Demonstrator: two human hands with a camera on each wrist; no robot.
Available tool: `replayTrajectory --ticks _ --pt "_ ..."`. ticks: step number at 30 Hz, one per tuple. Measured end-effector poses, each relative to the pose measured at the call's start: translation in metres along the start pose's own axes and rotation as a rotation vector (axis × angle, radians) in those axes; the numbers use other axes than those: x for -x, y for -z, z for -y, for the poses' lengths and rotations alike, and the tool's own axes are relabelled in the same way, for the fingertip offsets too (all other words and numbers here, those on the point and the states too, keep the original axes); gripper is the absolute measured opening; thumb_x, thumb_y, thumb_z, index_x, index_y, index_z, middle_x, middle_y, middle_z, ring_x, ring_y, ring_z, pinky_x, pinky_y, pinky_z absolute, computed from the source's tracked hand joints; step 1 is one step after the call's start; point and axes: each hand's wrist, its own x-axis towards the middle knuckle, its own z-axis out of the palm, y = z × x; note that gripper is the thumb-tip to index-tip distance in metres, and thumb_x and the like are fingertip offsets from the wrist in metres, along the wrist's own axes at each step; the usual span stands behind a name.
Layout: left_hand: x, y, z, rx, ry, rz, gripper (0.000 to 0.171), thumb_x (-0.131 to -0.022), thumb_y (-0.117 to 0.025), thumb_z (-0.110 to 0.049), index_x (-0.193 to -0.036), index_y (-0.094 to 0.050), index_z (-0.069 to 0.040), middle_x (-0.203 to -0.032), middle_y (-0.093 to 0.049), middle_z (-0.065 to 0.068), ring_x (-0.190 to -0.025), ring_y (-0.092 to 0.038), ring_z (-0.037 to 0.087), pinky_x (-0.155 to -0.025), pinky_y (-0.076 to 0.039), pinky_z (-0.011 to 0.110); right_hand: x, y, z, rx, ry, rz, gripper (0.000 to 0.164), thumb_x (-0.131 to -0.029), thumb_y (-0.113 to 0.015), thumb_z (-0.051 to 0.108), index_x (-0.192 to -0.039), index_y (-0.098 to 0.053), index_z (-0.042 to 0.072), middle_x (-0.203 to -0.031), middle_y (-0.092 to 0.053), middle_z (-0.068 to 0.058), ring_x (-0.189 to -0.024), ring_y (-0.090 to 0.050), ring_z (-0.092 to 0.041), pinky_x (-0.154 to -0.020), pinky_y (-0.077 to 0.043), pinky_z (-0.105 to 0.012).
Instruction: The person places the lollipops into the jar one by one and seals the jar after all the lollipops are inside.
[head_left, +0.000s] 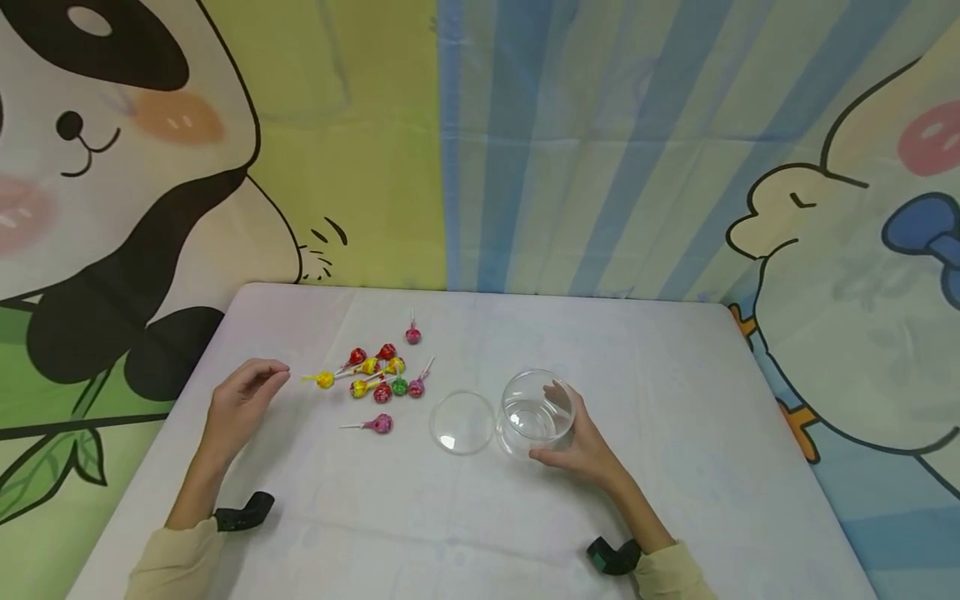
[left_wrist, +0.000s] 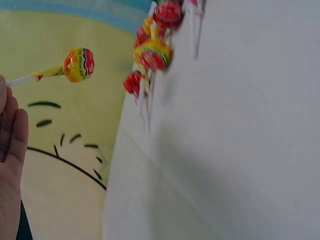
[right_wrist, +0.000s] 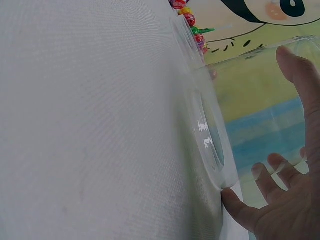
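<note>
My left hand pinches the stick of a yellow lollipop, whose wrapped head points away from the fingers, as the left wrist view also shows. Just beyond it lies a loose group of red, yellow, green and purple lollipops on the white table. My right hand holds a clear, round jar from its right side, thumb and fingers spread around the wall. In the right wrist view the jar stands on its base; no lollipop shows inside. A clear round lid lies left of it.
One pink lollipop lies apart at the back, and another lies in front of the group. The white-covered table ends at a cartoon-printed backdrop. Each wrist wears a black device.
</note>
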Motion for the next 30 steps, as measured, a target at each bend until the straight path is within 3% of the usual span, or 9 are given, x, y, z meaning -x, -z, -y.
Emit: replayTrajectory --ticks 5,13,21,30 --pt "-0.009 -0.022 -0.037 0.098 -0.102 -0.001 0.023 -0.078 -0.067 0.018 -0.097 -0.067 0.005 -0.092 -0.063 -0.008 -0.084 -0.057 -0.006 -0.076 -0.046 0.004 0.001 0.001 0.000 0.005 -0.008 -0.008 0.111 -0.064 -0.089 0.022 -0.151 -0.021 0.008 -0.146 -0.044 -0.019 -0.136 -0.040 -0.041 -0.110 -0.026 -0.067" --pt "-0.010 -0.063 -0.091 0.236 -0.109 0.078 0.024 -0.076 -0.070 0.017 -0.095 -0.069 0.002 -0.088 -0.068 0.010 -0.084 -0.061 0.000 -0.081 -0.050 0.010 0.000 0.000 0.002 0.005 -0.027 -0.007 0.110 -0.065 -0.089 0.023 -0.151 -0.021 0.017 -0.147 -0.043 -0.016 -0.138 -0.039 -0.039 -0.111 -0.025 -0.066" --pt "-0.012 -0.097 -0.120 0.359 -0.102 0.113 0.020 -0.077 -0.074 0.008 -0.094 -0.072 -0.002 -0.091 -0.071 0.009 -0.086 -0.065 0.003 -0.077 -0.054 0.015 0.001 0.000 0.002 0.001 -0.032 -0.002 0.109 -0.066 -0.089 0.022 -0.151 -0.021 0.017 -0.148 -0.043 -0.017 -0.138 -0.039 -0.040 -0.111 -0.025 -0.066" --pt "-0.015 -0.123 -0.135 0.444 -0.105 0.133 0.017 -0.079 -0.073 0.007 -0.094 -0.073 -0.001 -0.090 -0.071 0.014 -0.085 -0.065 0.003 -0.076 -0.054 0.015 0.001 0.000 0.001 0.001 -0.028 0.002 0.109 -0.066 -0.089 0.024 -0.151 -0.021 0.014 -0.148 -0.043 -0.017 -0.138 -0.039 -0.040 -0.111 -0.025 -0.066"
